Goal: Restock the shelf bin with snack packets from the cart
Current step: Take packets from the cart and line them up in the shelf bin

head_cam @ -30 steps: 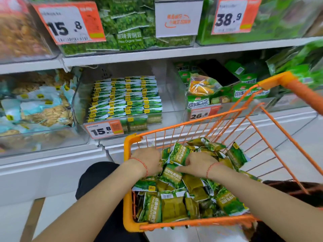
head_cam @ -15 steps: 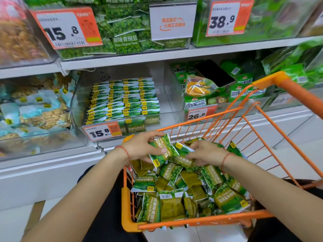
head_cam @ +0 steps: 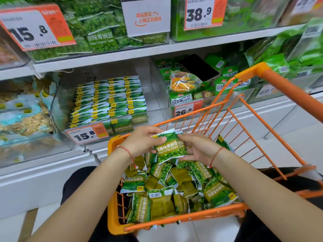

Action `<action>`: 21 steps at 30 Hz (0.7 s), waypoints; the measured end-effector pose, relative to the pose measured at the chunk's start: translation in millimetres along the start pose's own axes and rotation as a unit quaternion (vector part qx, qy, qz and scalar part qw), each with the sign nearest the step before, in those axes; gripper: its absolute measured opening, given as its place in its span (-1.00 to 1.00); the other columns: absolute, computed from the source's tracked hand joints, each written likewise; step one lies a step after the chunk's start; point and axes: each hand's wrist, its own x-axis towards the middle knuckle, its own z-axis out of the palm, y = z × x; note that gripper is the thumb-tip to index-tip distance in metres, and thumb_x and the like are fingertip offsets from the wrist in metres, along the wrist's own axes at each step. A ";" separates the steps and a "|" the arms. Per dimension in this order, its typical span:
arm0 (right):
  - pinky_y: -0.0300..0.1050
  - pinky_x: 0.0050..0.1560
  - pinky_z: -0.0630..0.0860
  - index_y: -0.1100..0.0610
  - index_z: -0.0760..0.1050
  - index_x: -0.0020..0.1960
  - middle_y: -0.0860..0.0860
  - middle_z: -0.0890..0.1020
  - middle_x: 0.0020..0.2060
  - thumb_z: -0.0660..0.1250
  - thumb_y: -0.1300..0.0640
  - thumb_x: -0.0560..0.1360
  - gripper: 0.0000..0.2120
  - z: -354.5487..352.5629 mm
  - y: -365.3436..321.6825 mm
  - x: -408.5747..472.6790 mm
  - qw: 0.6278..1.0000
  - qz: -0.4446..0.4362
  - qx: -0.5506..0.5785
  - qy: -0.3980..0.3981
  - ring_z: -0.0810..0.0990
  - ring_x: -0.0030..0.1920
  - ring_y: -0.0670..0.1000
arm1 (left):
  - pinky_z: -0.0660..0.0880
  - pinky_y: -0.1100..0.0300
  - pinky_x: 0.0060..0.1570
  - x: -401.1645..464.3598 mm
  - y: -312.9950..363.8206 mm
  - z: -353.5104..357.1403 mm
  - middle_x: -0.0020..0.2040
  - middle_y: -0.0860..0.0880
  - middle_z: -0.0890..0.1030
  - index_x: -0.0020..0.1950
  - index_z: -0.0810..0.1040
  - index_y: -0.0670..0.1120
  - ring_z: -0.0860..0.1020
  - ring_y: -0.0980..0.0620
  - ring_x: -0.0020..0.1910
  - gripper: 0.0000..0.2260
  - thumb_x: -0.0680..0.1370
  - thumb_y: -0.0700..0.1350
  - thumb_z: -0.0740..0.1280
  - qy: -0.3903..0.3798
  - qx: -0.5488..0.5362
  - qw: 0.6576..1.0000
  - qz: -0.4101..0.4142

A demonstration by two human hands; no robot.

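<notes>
Bright, even store light from overhead, no hard shadows. Soft glare on the clear shelf bin point(head_cam: 157, 95) front & glossy packets point(head_cam: 170, 147). Centre fairly sharp, print readable. Edges smeared w/ blur, esp. top-right price tags point(head_cam: 307, 4). Wide-angle bend: shelf edge point(head_cam: 157, 51) bows, cart point(head_cam: 288, 88) handle stretched.

Both bare forearms reach forward and converge, each wrist ringed by a thin red string bracelet, the left hand point(head_cam: 142, 143) and the right hand point(head_cam: 196, 148) facing each other with curled fingers and thumbs pinching opposite edges of one green foil snack packet point(head_cam: 170, 146).
</notes>
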 end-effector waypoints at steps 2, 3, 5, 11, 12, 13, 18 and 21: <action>-0.01 0.00 0.59 0.10 0.43 0.28 0.00 0.64 -0.16 0.27 -0.11 0.53 -0.59 2.2 0.5 -3.0 1.000 -0.016 -0.009 -0.023 0.64 -0.12 -0.08 | 0.52 0.32 -0.35 3.6 -0.2 6.0 -0.19 0.09 0.58 -0.05 0.60 -0.05 0.51 0.17 -0.39 -0.89 0.47 -0.22 0.43 0.032 0.049 0.998 0.032; 0.00 0.07 0.56 0.10 0.39 0.36 0.08 0.61 0.11 0.30 -0.15 0.48 -0.46 2.3 0.6 -2.8 0.999 -0.026 -0.018 -0.028 0.59 0.13 -0.01 | 0.53 0.28 -0.34 4.9 0.1 8.2 -0.22 0.10 0.58 -0.05 0.61 -0.05 0.50 0.14 -0.40 -0.88 0.46 -0.21 0.45 0.047 0.059 0.996 0.044; 0.00 0.21 0.49 0.10 0.38 0.38 0.08 0.47 0.33 0.40 -0.07 0.40 -0.40 3.2 -0.5 -7.2 0.997 -0.050 -0.043 -0.042 0.44 0.34 0.05 | 0.53 0.24 -0.34 7.2 0.7 10.6 -0.23 0.10 0.58 -0.10 0.59 -0.02 0.48 0.15 -0.45 -0.88 0.45 -0.20 0.46 0.076 0.055 0.994 0.059; -0.11 0.05 0.60 0.17 0.37 0.31 0.01 0.62 0.07 0.43 0.26 0.42 -0.50 3.6 -1.4 -10.1 0.995 -0.086 -0.037 -0.036 0.62 0.04 -0.09 | 0.57 0.09 -0.17 7.0 1.8 16.0 -0.07 -0.03 0.63 -0.10 0.58 0.02 0.53 0.11 -0.37 -0.87 0.44 -0.16 0.48 0.120 0.049 0.987 0.097; -0.09 0.08 0.59 0.13 0.37 0.29 0.00 0.60 0.06 0.43 0.26 0.42 -0.51 3.8 -1.1 -9.5 0.994 -0.098 -0.045 -0.024 0.61 0.04 -0.09 | 0.57 0.10 -0.10 5.9 0.8 14.7 -0.06 0.02 0.62 -0.06 0.58 0.02 0.54 0.11 -0.26 -0.86 0.44 -0.12 0.48 0.136 0.060 0.983 0.105; -0.05 0.15 0.56 0.09 0.37 0.28 -0.01 0.58 0.09 0.44 0.26 0.41 -0.51 5.0 -1.4 -10.1 0.993 -0.109 -0.049 -0.015 0.59 0.08 -0.07 | 0.52 0.14 -0.04 3.5 0.7 13.8 -0.05 0.08 0.59 -0.01 0.57 0.03 0.53 0.14 -0.15 -0.83 0.44 -0.07 0.48 0.151 0.071 0.980 0.111; 0.03 0.23 0.50 0.21 0.37 0.37 0.14 0.51 0.27 0.41 0.26 0.41 -0.45 6.7 -2.0 -7.6 0.988 -0.155 -0.008 -0.019 0.56 0.18 0.04 | 0.54 0.22 0.05 -8.0 -2.1 18.7 -0.07 0.14 0.57 -0.09 0.45 0.15 0.54 0.24 -0.04 -0.90 0.50 0.10 0.34 0.024 0.009 0.999 0.036; 0.08 0.27 0.45 0.21 0.41 0.34 0.20 0.55 0.24 0.40 0.24 0.40 -0.48 6.3 -1.0 -8.6 0.985 -0.173 -0.008 -0.024 0.57 0.21 0.10 | 0.55 0.17 0.09 -7.1 -9.7 23.3 0.04 0.08 0.60 0.02 0.44 0.15 0.57 0.16 0.06 -0.85 0.48 0.06 0.34 -0.018 -0.006 0.998 0.061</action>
